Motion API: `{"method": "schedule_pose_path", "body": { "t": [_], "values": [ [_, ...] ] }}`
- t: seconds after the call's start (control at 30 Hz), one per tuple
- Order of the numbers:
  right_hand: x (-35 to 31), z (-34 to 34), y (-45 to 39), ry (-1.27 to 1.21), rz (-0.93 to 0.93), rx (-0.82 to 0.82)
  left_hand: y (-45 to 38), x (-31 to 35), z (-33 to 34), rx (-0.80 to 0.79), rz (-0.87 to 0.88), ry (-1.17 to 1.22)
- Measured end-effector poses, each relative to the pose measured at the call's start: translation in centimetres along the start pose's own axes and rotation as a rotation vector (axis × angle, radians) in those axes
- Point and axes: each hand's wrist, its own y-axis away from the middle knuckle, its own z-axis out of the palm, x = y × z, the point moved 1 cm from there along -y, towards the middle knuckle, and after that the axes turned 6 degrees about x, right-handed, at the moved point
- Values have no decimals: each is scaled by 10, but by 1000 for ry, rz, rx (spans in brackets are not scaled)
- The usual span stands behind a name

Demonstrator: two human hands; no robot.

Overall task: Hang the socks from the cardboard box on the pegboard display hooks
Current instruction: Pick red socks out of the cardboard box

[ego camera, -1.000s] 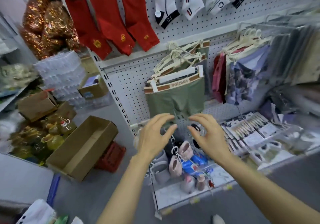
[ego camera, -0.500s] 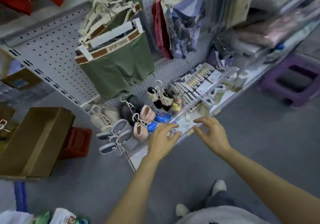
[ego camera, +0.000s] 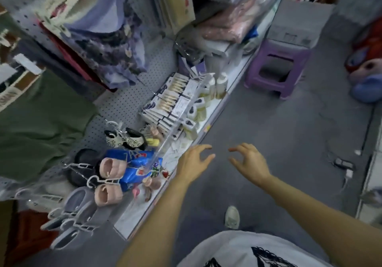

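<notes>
Both hands empty, left hand (ego camera: 193, 164) and right hand (ego camera: 251, 163) apart, fingers loosely curled, socks seemingly unseen.

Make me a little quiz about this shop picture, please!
1. True or false: the left hand holds a sock.
2. What colour is the stool on the floor?
A. purple
B. yellow
C. green
3. Fill in: the pink socks hang beside a ____ packet.

Key: 1 false, both the left hand and the right hand hold nothing, with fingers loosely curled over the floor. 2 A. 3 blue.
</notes>
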Motion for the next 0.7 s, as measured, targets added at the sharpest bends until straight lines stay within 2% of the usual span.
{"method": "schedule_pose_path", "body": {
  "t": [0.33,0.7],
  "values": [
    [86,-49,-39,-31,300,127,-118,87,61,-250,175,9],
    [147,-113,-188,11,452,241,-312,166,94,-437,389,-89]
  ]
}}
